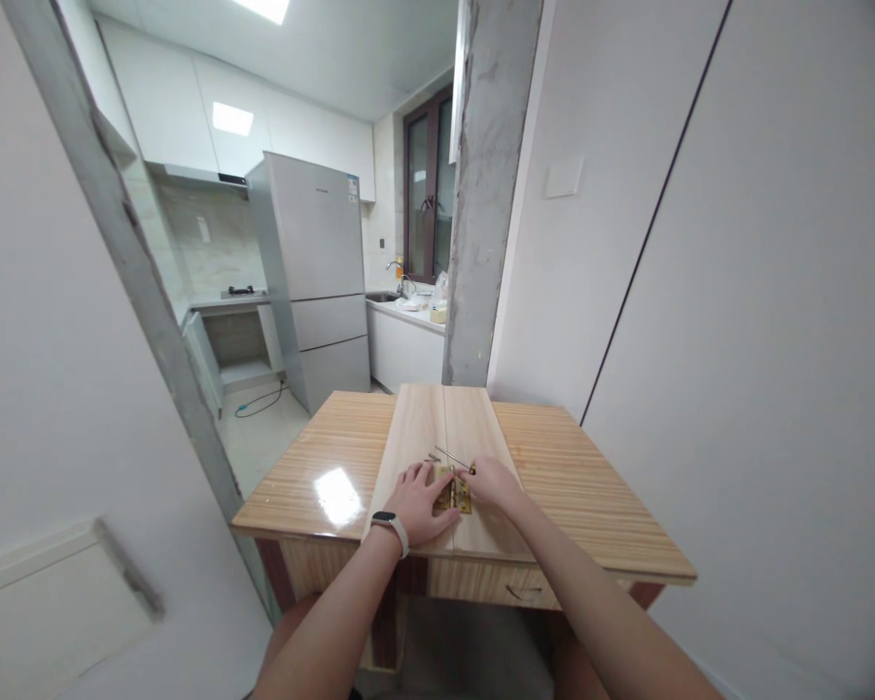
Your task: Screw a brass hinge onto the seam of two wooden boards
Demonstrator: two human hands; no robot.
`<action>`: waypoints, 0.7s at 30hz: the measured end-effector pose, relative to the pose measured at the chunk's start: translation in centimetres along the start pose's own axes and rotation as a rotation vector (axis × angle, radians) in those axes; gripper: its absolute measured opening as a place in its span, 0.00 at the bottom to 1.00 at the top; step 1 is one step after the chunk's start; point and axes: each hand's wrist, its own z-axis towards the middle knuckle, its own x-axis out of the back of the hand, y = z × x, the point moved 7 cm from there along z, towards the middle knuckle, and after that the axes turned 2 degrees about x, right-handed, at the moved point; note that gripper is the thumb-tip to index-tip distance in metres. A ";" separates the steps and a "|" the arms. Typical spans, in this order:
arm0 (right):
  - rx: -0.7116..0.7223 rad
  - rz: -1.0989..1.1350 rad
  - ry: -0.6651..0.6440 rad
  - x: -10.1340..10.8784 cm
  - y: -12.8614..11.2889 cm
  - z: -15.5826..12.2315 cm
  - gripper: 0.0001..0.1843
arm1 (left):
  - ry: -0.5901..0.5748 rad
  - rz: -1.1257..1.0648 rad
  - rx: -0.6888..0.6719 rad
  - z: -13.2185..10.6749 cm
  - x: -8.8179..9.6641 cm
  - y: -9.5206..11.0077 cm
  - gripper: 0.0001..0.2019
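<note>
Two pale wooden boards (437, 433) lie side by side on a striped wooden table (321, 467). A brass hinge (452, 494) sits across the seam between them, near the front edge. My left hand (421, 506), with a white band on the wrist, rests flat on the left board and its fingers touch the hinge. My right hand (490, 482) is closed at the right side of the hinge, next to a thin screwdriver (453, 458) that lies on the boards and points away to the left; whether the fingers grip its handle is unclear.
A white wall (736, 321) rises close on the right, behind the table. A concrete pillar (488, 194) stands behind it. To the left a doorway opens into a kitchen with a grey fridge (313, 272), a counter and a sink. The table front carries a drawer (517, 586).
</note>
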 end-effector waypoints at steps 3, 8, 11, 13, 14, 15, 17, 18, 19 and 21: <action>0.005 -0.018 0.032 -0.5 -0.3 0.0 0.25 | -0.007 -0.009 0.007 -0.1 0.1 0.0 0.36; 0.046 -0.047 0.009 -0.3 -0.6 0.4 0.19 | -0.015 -0.027 0.015 -0.1 0.2 0.0 0.37; 0.084 -0.076 -0.017 0.1 -0.9 0.7 0.15 | -0.021 -0.035 0.020 -0.1 0.2 0.0 0.38; 0.136 -0.088 -0.019 0.6 -1.4 1.0 0.12 | -0.018 -0.036 0.017 -0.1 0.3 0.0 0.38; 0.166 -0.091 -0.011 0.9 -1.7 1.1 0.10 | -0.018 -0.037 0.016 -0.1 0.3 0.0 0.39; 0.196 -0.091 0.001 1.2 -2.0 1.3 0.09 | -0.018 -0.037 0.015 -0.1 0.3 0.0 0.39; 0.236 -0.075 0.035 1.7 -2.6 1.9 0.08 | -0.017 -0.034 0.015 -0.1 0.3 0.0 0.39; 0.242 -0.056 0.050 1.9 -2.8 2.3 0.08 | -0.013 -0.032 0.016 -0.1 0.3 0.0 0.39; 0.234 -0.029 0.060 1.9 -2.9 2.7 0.08 | -0.009 -0.031 0.017 -0.1 0.4 0.0 0.40; 0.196 0.049 0.067 1.7 -3.0 3.8 0.10 | 0.001 -0.032 0.018 0.0 0.5 0.1 0.40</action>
